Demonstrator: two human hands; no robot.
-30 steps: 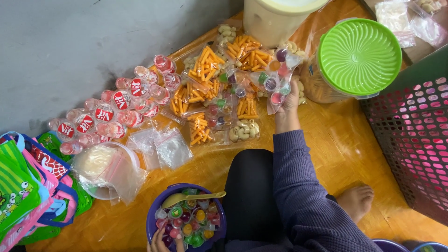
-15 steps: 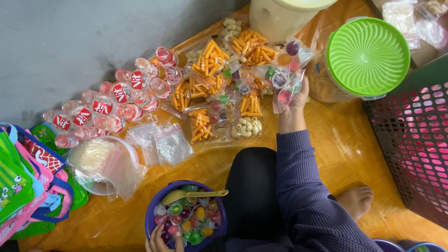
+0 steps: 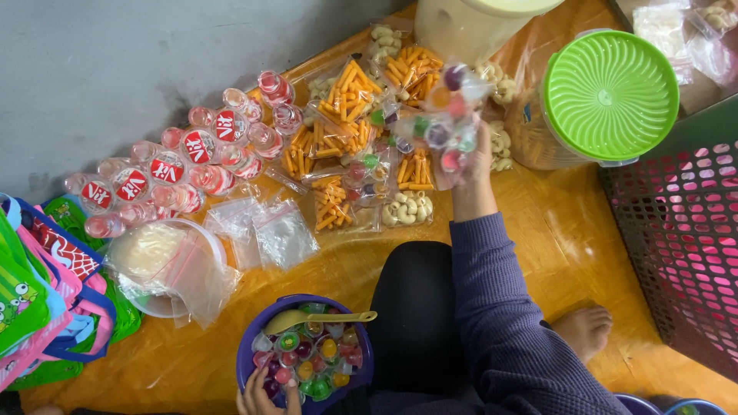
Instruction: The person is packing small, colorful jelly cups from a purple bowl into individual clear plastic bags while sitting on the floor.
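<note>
A home floor used for packing snacks: the person sits barefoot on an orange vinyl mat (image 3: 569, 230) by a grey wall (image 3: 115, 61), amid clear bags of orange snack sticks (image 3: 346, 100), sealed water cups (image 3: 165, 169) and colourful gift bags (image 3: 38, 292).

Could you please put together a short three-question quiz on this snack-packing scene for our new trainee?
1. True or false: the right hand holds a clear bag of jelly cups.
2. What lies across the purple bowl?
3. The green lid sits on: A) a clear jar, B) the pink basket.

Key: 1 true; 2 a yellow scoop; 3 A. The left hand touches the bowl's near rim.
</note>
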